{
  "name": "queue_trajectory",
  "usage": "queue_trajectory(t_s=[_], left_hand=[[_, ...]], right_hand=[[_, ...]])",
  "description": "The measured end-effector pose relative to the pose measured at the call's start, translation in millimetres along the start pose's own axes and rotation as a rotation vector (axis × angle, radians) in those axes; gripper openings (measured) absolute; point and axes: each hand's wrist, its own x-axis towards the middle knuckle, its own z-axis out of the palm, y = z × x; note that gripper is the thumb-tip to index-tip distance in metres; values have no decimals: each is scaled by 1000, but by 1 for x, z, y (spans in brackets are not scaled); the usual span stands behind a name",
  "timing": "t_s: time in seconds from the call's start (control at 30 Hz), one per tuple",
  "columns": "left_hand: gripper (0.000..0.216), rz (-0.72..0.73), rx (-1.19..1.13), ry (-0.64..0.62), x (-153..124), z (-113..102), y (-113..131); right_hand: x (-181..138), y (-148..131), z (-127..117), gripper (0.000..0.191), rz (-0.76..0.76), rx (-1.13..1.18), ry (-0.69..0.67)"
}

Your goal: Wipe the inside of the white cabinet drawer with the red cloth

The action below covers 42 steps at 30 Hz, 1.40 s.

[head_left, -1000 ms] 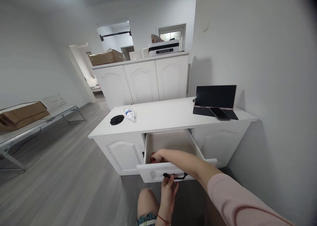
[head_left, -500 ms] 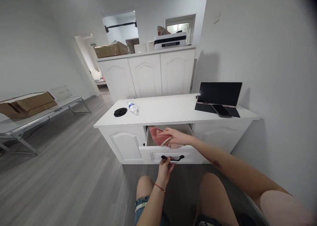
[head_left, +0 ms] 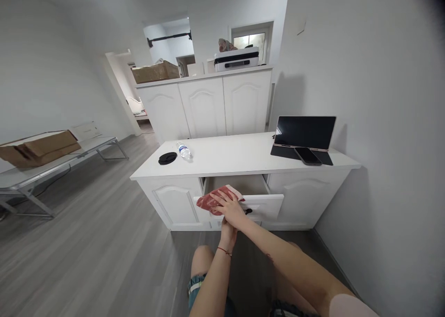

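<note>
While grey floor [head_left: 104, 229] lies wide and open to the left of the drawer [head_left: 267, 206], a white wall [head_left: 365, 76] stands near on its right. Low cabinet [head_left: 222, 152] frames the drawer; its top's front edge runs just above. Drawer partly pulled out, opening visible below that edge. Left knee [head_left: 202, 257] near the drawer, on the viewing side.

Far cabinet [head_left: 203, 99] beyond the drawer, suitcase [head_left: 236, 60] and taped box [head_left: 156, 72] on it. Bench [head_left: 93, 143] well left of the drawer, carton [head_left: 52, 148] on it. Propped tablet [head_left: 305, 132] above right of the drawer.

Right hand [head_left: 231, 210] before the drawer's front, fingers spread over a red cloth [head_left: 215, 200]; thumb hidden, pinch cannot be told. Left hand [head_left: 227, 233] below it, fingers covered, state cannot be told. Cloth before the drawer's left half, crossing its top edge; contact unclear.

Bottle [head_left: 184, 151] lying above left of the drawer; phone [head_left: 308, 156] above right, by the tablet. Drawer's black handle [head_left: 248, 211] mostly covered.
</note>
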Motion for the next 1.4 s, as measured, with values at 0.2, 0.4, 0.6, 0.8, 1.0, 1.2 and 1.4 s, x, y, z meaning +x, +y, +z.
queue_trajectory(t_s=[0.2, 0.4, 0.6, 0.8, 1.0, 1.2, 1.4], left_hand=[[23, -354, -473, 90, -11, -8, -9], [47, -398, -533, 111, -10, -7, -7], [43, -399, -525, 127, -10, -8, -9], [44, -407, -539, 108, -9, -10, -13], [39, -431, -541, 125, -9, -9, -9], [25, -496, -555, 141, -13, -10, 3], [4, -532, -486, 66, -38, -47, 7]], right_hand=[[-45, 37, -11, 27, 62, 2, 66], [-86, 73, -13, 36, 119, -44, 137], [-128, 103, -6, 47, 166, -126, 238], [-161, 108, 24, 51, 300, -204, 382], [-183, 104, 69, 40, 393, -217, 495], [-208, 109, 96, 54, 210, -247, 351], [-196, 97, 107, 55, 205, -233, 300]])
